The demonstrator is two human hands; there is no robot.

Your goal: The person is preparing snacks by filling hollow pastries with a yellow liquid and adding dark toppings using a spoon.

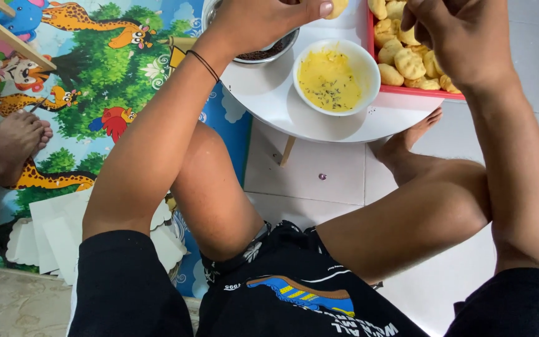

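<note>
The left hand (263, 22) pinches a small pale dough ball (337, 6) above the round white table (263, 87), at twelve o'clock from the white bowl of yellow liquid (335, 78). I cannot tell the right hand's (463, 37) grip.

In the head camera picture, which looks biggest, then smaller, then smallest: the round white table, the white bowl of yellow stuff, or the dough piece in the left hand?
1. Round white table, clearly the largest, though partly cut off.
2. White bowl of yellow liquid.
3. Dough piece in the left hand, smallest, but partly out of frame.
</note>
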